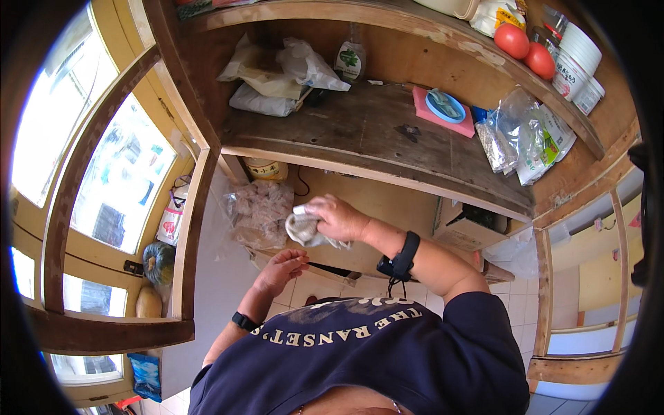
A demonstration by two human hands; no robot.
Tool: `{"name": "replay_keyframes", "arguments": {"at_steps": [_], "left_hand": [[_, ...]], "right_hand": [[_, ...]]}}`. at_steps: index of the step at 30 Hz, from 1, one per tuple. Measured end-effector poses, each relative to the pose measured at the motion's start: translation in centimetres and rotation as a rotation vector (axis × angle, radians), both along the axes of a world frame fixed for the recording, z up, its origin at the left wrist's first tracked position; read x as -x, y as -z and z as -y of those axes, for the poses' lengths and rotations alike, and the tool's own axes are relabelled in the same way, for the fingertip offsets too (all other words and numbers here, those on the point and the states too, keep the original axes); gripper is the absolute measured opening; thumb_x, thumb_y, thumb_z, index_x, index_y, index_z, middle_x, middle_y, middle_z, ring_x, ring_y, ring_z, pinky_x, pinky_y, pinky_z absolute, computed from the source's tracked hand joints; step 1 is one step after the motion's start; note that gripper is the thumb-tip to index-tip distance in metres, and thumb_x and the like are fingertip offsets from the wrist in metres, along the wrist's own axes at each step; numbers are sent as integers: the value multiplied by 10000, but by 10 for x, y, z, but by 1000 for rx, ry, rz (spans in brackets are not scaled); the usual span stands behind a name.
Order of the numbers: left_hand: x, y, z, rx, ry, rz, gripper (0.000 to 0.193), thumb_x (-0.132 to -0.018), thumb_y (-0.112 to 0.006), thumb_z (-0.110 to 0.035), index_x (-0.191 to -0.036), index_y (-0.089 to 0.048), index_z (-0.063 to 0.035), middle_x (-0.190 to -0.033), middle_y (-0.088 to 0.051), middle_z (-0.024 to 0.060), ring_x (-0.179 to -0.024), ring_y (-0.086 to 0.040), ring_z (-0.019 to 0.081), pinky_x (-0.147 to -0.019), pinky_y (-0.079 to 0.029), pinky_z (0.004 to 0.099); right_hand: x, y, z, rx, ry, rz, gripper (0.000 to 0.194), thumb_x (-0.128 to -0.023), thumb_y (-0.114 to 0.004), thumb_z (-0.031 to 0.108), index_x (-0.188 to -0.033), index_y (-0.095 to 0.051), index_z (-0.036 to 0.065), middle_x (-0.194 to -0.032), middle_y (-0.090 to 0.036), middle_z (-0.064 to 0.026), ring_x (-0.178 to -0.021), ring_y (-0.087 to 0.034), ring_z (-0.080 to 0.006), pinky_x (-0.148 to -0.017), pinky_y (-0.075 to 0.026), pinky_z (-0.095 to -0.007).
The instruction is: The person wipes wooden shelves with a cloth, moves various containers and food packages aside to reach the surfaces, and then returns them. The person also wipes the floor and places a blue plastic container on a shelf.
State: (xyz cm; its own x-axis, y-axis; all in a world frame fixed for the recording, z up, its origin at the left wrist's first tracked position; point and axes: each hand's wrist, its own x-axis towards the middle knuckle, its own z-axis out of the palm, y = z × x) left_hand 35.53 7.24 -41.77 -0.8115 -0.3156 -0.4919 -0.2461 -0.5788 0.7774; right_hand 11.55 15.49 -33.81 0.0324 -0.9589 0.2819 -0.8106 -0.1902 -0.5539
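My right hand (337,213) grips a crumpled light-coloured cloth (306,228), which hangs in folds below the fingers. Its place is over the lower surface (363,197), just in front of the wooden shelf's front edge. Nearer my chest, my left hand (280,271) holds nothing that I can see; its fingers are curled, with the thumb close to the fingertips. To the left of the cloth lies a clear plastic bag (262,212) with pinkish-brown contents. Behind that bag stands a container with a yellow label (265,169).
On the dark wooden shelf (332,124) are plastic bags (290,72), a spray bottle (350,59), a blue dish (445,106) on a pink cloth (461,127), and food packets (534,135). Tomatoes (519,46) rest above. A cardboard box (467,225) stands below right; a green pumpkin (158,263) sits left.
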Motion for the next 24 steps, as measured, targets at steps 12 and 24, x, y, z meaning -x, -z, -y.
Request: {"name": "replay_keyframes", "arguments": {"at_steps": [12, 24], "left_hand": [[1, -4, -5, 33, 42, 53, 253, -971, -646, -224, -1195, -625, -108, -1081, -685, 2, -991, -636, 124, -895, -469, 282], [35, -16, 7, 339, 148, 5, 241, -990, -608, -178, -1210, -620, -80, -1097, -680, 28, -986, -639, 137, -862, -479, 283]], "right_hand": [[20, 120, -43, -66, 289, -13, 430, -748, -674, 77, -1173, -637, 22, -1117, -654, -197, -1061, -607, -387, -988, -466, -456], [15, 127, -95, -170, 306, 170, 377, -804, -684, 138, -1163, -639, 30, -1136, -654, -209, -1069, -628, -382, -946, -509, -431]]}}
